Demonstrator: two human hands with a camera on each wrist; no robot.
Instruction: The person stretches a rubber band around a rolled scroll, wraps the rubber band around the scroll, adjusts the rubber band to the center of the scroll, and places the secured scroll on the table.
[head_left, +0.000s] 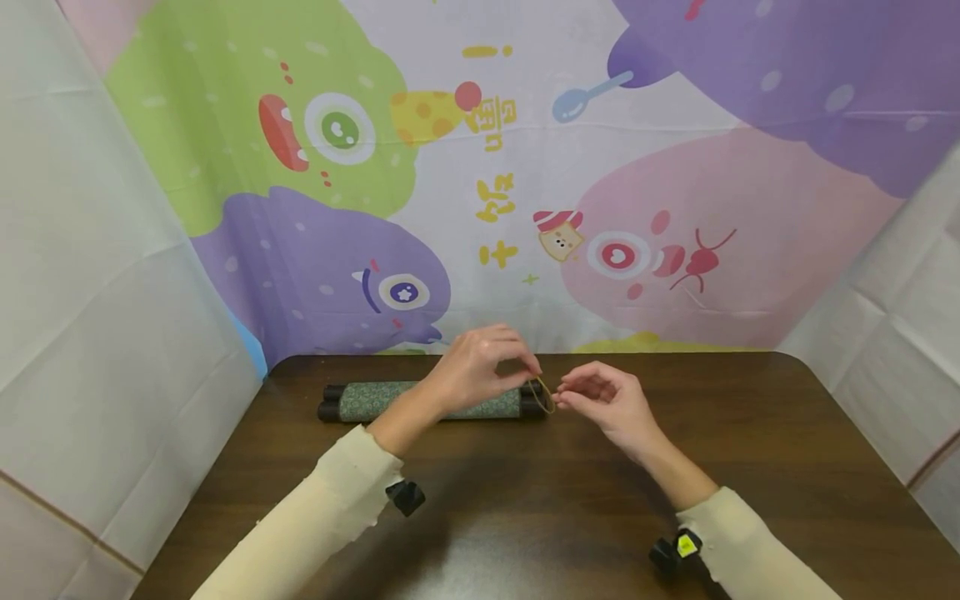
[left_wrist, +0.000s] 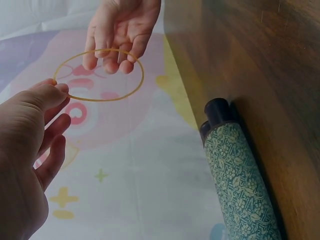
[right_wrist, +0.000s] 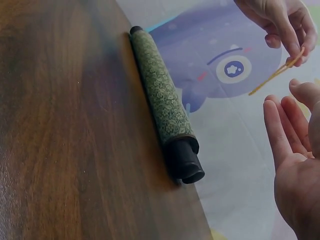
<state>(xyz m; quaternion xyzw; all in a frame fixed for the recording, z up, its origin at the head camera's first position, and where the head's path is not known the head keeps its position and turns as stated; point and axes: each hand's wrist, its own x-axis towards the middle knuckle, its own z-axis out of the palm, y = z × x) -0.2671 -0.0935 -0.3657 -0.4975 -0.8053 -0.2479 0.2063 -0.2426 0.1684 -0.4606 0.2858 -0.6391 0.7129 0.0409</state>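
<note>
My left hand [head_left: 480, 367] pinches a thin yellow rubber band [left_wrist: 100, 100] between thumb and forefinger. In the left wrist view the band hangs as an open loop. Facing it is my right hand [head_left: 611, 408], its fingers loosely bent and holding nothing; in the right wrist view its fingertips [right_wrist: 270, 102] stand apart from the band [right_wrist: 270, 80]. Beneath the left hand lies a rolled-up scroll [head_left: 375, 402] with green floral-patterned cloth and black rod ends. The left hand and forearm hide part of its middle in the head view.
The scroll lies crosswise near the back of the dark wooden table [head_left: 525, 500]. Behind the table hangs a cartoon-printed cloth [head_left: 480, 308]. Pale cloth walls [head_left: 112, 292] stand at both sides.
</note>
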